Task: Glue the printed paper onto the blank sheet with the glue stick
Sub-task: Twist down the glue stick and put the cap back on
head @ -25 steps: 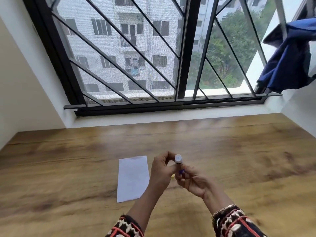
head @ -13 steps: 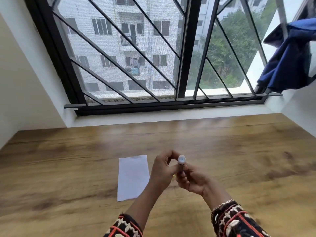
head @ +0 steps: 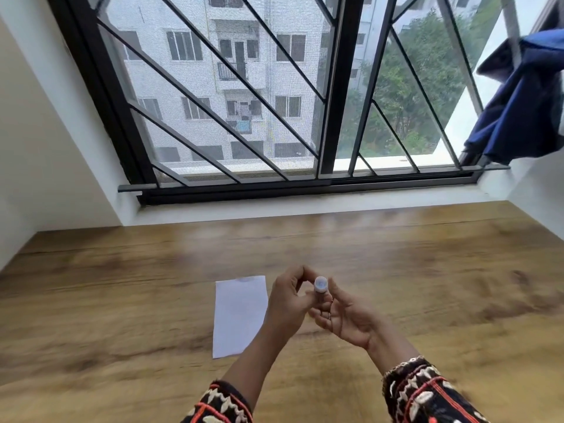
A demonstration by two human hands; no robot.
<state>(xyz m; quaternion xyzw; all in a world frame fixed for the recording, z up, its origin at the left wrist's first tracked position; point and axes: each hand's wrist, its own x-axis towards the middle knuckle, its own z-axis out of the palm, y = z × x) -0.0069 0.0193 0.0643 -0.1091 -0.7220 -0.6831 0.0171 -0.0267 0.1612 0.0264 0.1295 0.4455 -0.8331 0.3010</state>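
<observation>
A small glue stick (head: 320, 287) with a white end stands upright between my two hands, above the wooden table (head: 122, 300). My left hand (head: 290, 303) curls around its left side, fingers pinched near the top. My right hand (head: 345, 315) cups it from the right and below, with fingers partly spread. A white sheet of paper (head: 238, 315) lies flat on the table just left of my hands; its visible face looks blank. My left wrist hides the sheet's lower right corner.
A barred window (head: 326, 117) and a white sill (head: 305, 206) run along the table's far edge. A blue garment (head: 525, 111) hangs at the upper right. White walls close in both sides.
The glue stick has shifted slightly right and tilted its white end more toward me. My right hand's fingers have loosened and spread. The paper has not moved.
</observation>
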